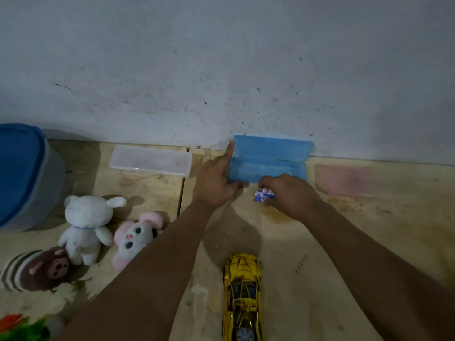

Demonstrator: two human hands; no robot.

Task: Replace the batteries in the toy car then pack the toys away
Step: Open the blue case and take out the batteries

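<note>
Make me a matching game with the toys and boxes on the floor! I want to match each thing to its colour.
Things:
1. toy car
2. open box
3. bear
4. mouse

Colours:
A. white
B. grey with pink ears
C. yellow
D. blue

Pairs: 1-C, 2-D, 3-A, 4-B

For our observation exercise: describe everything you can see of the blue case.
The blue case is a long, translucent plastic box, hinged open, its lid leaning against the wall. It sits on the wooden floor and looks empty. The left hand touches its left end, forefinger along the lid edge. The right hand holds batteries just before it.
</note>
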